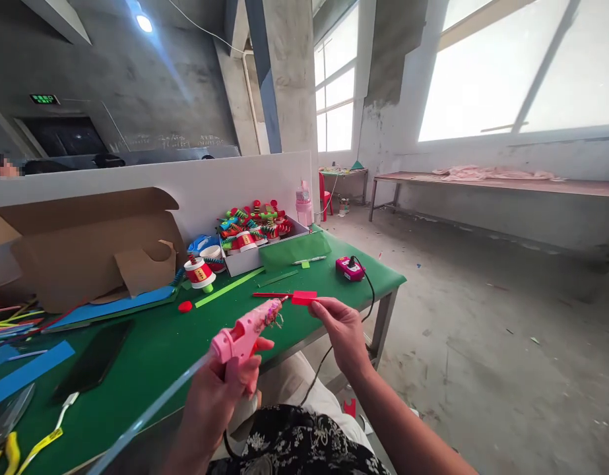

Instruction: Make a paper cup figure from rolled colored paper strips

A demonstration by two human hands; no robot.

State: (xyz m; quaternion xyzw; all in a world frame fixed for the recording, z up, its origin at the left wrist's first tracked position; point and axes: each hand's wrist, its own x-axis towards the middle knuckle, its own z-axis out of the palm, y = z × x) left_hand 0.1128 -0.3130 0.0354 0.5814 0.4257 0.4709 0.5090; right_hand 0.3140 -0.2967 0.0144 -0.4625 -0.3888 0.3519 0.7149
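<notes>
My left hand (229, 379) is wrapped round the handle of a pink hot glue gun (242, 334). A long clear glue stick (150, 412) sticks out of its back end. Stringy residue covers the front, and the nozzle tip comes close to a small red strip (304, 297); I cannot tell if they touch. My right hand (341, 326) pinches that strip by its right end, between thumb and fingers. Another thin red strip (272, 295) lies on the green table just left of it. Farther left are a red disc (185, 307) and a red-and-white paper cup (200, 272).
A box (242, 264) holds several cup-and-spring crafts. Around the green table (156, 359) are a magenta power socket (350, 268) with a cable, a pen (309, 260), green strips (229, 288), a phone (94, 359), scissors (10, 429) and an opened cardboard box (96, 244).
</notes>
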